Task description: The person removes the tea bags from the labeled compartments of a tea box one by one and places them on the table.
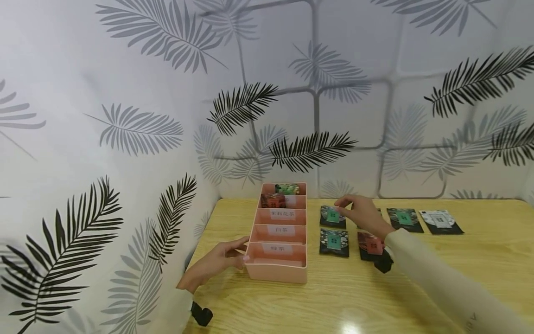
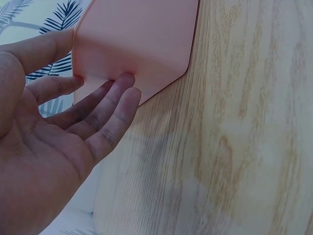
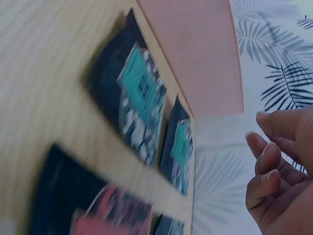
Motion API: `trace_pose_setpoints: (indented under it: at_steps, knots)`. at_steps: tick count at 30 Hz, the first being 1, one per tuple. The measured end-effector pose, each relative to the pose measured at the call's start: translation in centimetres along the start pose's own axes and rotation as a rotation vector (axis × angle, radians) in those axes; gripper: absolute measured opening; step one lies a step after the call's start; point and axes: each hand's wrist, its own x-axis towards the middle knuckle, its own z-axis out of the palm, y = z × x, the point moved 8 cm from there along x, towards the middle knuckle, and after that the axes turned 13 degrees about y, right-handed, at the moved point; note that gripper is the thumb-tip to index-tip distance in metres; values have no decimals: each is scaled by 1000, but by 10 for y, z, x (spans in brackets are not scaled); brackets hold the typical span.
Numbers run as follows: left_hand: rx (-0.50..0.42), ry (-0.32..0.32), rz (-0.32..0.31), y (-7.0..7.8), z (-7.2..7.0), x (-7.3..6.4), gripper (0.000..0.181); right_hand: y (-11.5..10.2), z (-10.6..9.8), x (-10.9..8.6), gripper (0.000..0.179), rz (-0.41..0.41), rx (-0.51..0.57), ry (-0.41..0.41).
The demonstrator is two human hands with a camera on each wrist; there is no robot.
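Note:
A long pink divided box [image 1: 275, 273] stands on the table, with labelled compartments. My left hand [image 1: 221, 260] is at its near left corner; in the left wrist view the extended fingers [image 2: 110, 110] touch the outside wall. My right hand [image 1: 365, 213] hovers by the back sachet with a green label [image 1: 332, 217], fingers loosely bent. In the right wrist view nothing is between the thumb and fingers [image 3: 266, 156]. In front lies another green-labelled sachet [image 1: 333, 242], with a red-labelled sachet [image 1: 370, 246] to its right. A further sachet is mostly hidden behind the right hand.
Farther right lie a green-labelled sachet [image 1: 404, 220] and a whitish sachet [image 1: 441, 221]. Inside the box, a green packet [image 1: 288, 189] sits in the rearmost compartment and a dark red packet [image 1: 273, 201] in the one before it. A leaf-patterned wall covering [image 1: 359, 116] rises behind the table.

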Motion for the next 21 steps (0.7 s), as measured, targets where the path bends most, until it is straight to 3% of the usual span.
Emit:
trace_pose_setpoints:
  at_steps: [15, 21]
  knots:
    - [18, 3, 1, -5, -2, 1, 65, -51, 47, 38, 20, -31, 113, -18]
    - [22, 13, 1, -4, -3, 1, 65, -69, 65, 53, 21, -30, 98, -38]
